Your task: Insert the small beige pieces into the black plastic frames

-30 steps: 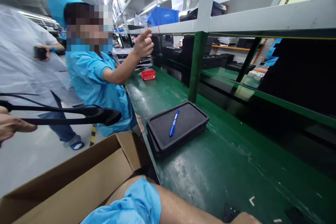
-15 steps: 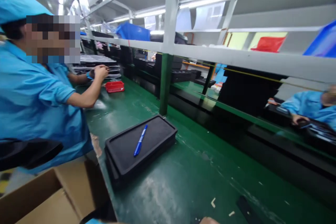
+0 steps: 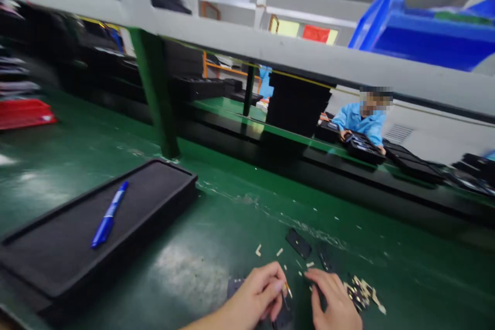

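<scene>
My left hand (image 3: 261, 291) is closed at the bottom centre, its fingers pinched near a small thin piece with a whitish tip. Under and beside it lies a dark flat part (image 3: 284, 314), partly covered. My right hand (image 3: 334, 299) is just to the right, palm down, fingers apart and slightly bent, with nothing visible in it. Beyond the hands, a small black plate (image 3: 298, 243) rests on the green table, with another dark piece (image 3: 324, 258) beside it. A pile of small beige and gold pieces (image 3: 361, 293) lies right of my right hand.
A blue marker (image 3: 110, 215) lies on a black tray (image 3: 154, 206) at left. A red bin (image 3: 26, 113) stands farther left. A green post (image 3: 154, 93) rises behind the tray. Blue bins (image 3: 436, 31) sit on the overhead rail. Across the table, a person (image 3: 361, 119) handles a black tray.
The view has swung right and down, so both hands and the small parts now show. The black tray and marker appear farther left, and the nearby person at left is out of view.
</scene>
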A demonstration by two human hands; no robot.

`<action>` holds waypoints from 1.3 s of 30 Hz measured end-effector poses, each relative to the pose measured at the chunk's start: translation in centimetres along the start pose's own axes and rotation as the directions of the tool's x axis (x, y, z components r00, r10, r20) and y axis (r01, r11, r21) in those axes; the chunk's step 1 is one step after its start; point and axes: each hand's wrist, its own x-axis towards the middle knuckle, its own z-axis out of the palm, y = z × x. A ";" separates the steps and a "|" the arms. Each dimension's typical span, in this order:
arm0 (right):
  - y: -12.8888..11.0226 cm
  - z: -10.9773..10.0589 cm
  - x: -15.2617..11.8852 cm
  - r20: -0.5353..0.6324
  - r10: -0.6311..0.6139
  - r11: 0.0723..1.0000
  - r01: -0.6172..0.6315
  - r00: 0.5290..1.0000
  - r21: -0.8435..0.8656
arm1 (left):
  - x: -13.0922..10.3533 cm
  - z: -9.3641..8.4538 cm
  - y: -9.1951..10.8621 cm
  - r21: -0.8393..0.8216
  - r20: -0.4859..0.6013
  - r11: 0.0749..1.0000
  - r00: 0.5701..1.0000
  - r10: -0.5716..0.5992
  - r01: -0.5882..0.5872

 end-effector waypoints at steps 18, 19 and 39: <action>-4.2 -0.6 0.3 0.543 0.359 0.535 -0.644 0.759 0.546 | -1.5 0.1 2.4 0.373 0.091 0.928 0.996 -0.012 -0.023; -4.2 -0.6 0.2 0.541 0.365 0.513 -0.649 0.758 0.562 | -1.5 0.1 2.7 0.317 0.089 0.948 0.996 -0.027 -0.003; -5.7 -1.3 0.3 -0.018 0.026 0.955 -0.020 0.999 0.296 | -1.6 0.3 2.2 0.357 0.004 0.934 1.000 0.028 -0.028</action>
